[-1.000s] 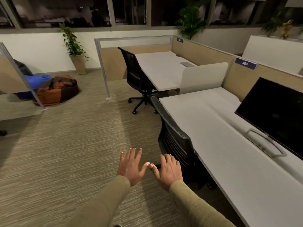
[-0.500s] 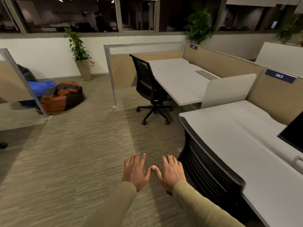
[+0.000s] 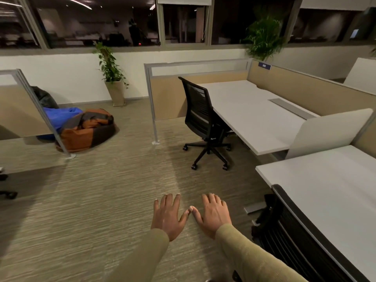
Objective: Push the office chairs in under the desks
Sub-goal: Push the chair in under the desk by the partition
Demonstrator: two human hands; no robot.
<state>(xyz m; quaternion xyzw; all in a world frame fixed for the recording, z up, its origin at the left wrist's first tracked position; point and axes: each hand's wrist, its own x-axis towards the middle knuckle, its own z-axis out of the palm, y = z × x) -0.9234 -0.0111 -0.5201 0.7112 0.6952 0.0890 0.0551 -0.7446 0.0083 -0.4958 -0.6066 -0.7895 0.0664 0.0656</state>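
Both hands were empty. Left hand (image 3: 167, 215) and right hand (image 3: 213, 215) were held out flat, palms down, fingers straight, thumb tips touching, over the carpet (image 3: 91, 200), well short of any chair. Step, as I read it: between chairs. The far chair (image 3: 200, 117) stood at the left edge of the far desk (image 3: 250, 112), wheeled base out on the carpet and mesh back angled off the edge, so it probably wasn't pushed in yet. The near chair (image 3: 301, 237), bottom right, had its back tight along the near desk (image 3: 329, 192) and looked done. Next move would call for walking up to the far chair, putting both hands on top of its back, squaring it and rolling it right, under the desk. Floor was striped beige carpet. Room, left to right: bean bags (image 3: 85, 129), potted plant (image 3: 110, 78), tan partition (image 3: 168, 94), dark windows along the far wall.
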